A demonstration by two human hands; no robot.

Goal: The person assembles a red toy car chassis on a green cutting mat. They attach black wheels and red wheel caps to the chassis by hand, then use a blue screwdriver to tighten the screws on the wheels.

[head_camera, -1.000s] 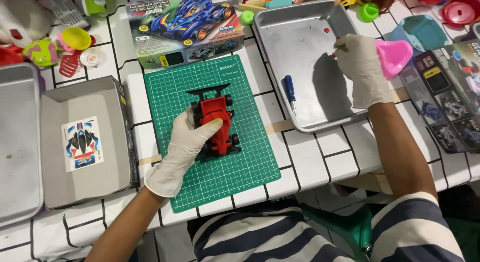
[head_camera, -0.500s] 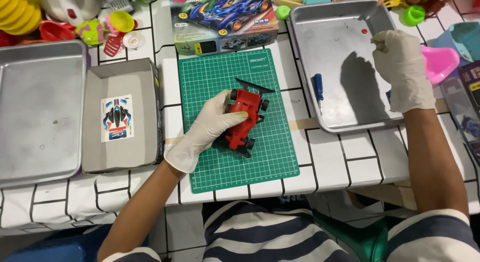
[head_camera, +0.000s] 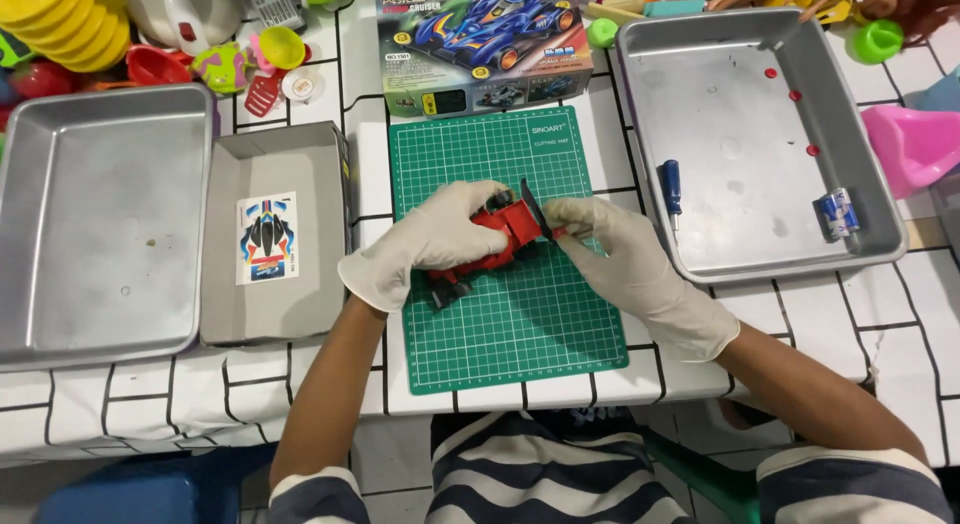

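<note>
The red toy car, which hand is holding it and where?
Both: left hand wraps the red toy car's body; right hand pinches its black wing end.

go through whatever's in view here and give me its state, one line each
red toy car: gripped by both hands over the mat, tilted
left hand: gloved, closed around the car's body
right hand: gloved, fingers at the car's black wing end
green cutting mat: flat on the table
cardboard box tray: open, sticker sheet inside
right metal tray: holds a blue screwdriver, two batteries
left metal tray: nearly bare
</note>
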